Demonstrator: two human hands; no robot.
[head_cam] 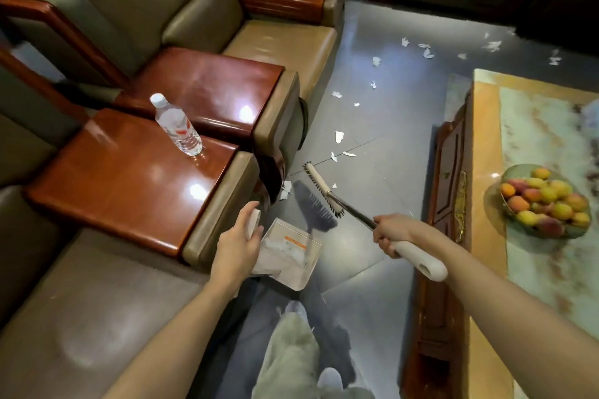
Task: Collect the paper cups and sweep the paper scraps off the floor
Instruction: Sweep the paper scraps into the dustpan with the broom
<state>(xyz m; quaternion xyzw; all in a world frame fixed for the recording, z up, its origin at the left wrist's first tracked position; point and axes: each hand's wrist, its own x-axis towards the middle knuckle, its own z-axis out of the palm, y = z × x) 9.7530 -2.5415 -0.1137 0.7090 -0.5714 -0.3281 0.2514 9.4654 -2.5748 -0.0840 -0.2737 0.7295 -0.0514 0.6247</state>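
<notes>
Left hand (235,249) grips dustpan (291,264); right hand (389,233) grips broom (323,190); bottle (176,125) label illegible.

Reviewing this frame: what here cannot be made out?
Head view only.
1. Dustpan: the left hand covers its handle end; contents are a white blur.
2. Paper cups: none show; the table is cut off by the right edge.
3. Far paper scraps: too small to count.
4. Bottle: label print blurred.

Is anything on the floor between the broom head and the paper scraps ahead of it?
Nothing visible. The broom head is over bare floor, and the paper scraps lie beyond it in the open aisle between sofa and coffee table.
</notes>
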